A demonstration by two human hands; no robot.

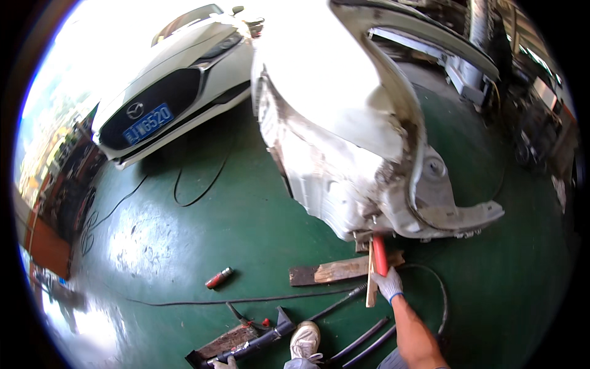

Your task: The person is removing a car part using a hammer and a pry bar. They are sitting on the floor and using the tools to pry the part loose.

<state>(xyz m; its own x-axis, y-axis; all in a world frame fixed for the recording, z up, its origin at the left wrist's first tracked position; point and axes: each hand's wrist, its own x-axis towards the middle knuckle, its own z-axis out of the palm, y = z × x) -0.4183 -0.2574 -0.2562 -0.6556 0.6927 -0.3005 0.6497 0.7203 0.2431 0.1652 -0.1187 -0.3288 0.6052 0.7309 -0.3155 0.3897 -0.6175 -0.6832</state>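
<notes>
Below the bottom edge of a white, stripped car body section [344, 154], my right hand [388, 284], in a white knit glove, is closed around the lower end of a red cylinder-shaped tool [380, 255]. The tool's upper end meets the underside of the body, and its tip is hidden there. A thin wooden strip [370, 283] stands upright just left of it. At the lower edge my left hand [225, 363], also gloved and partly cut off, is closed on a black metal tube [264, 339] with brackets. A wooden block [230, 340] lies against that tube.
Wooden planks [338, 270] lie under the body section. A red-and-silver cylinder [219, 278] rests on the green floor [246, 234], where dark hoses [258, 300] run across. A white car [184, 80] stands at back left, metal lift equipment [464, 80] at back right. My shoe [305, 339] is beside the tube.
</notes>
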